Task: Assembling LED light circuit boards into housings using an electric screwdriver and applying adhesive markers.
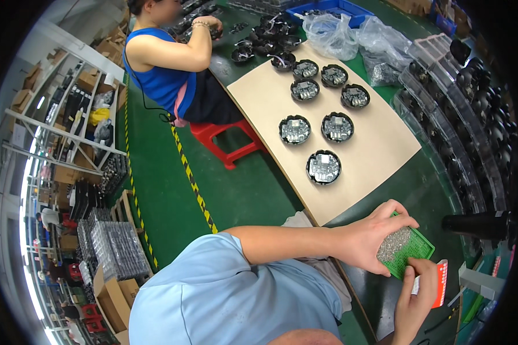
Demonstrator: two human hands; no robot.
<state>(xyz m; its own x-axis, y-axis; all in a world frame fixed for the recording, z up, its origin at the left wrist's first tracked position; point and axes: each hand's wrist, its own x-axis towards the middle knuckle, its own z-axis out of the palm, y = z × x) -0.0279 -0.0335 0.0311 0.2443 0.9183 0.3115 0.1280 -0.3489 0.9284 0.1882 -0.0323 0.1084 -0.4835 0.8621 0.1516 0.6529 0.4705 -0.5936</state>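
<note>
A small green tray with a perforated surface is tilted over the right part of the table. Many tiny grey metal pieces, which look like screws, are heaped at its left end. My left hand grips that end, thumb and fingers at opposite edges. Closed at the near edge of the tray is my right hand, its fingertips against the rim. Right beside it shows a red-and-white card or box; whether my fingers touch it is hidden.
Several round black housings with circuit boards sit on a tan sheet. Clear racks of black parts stand at right, near a black cylinder. A co-worker in blue works at far left beside a red stool.
</note>
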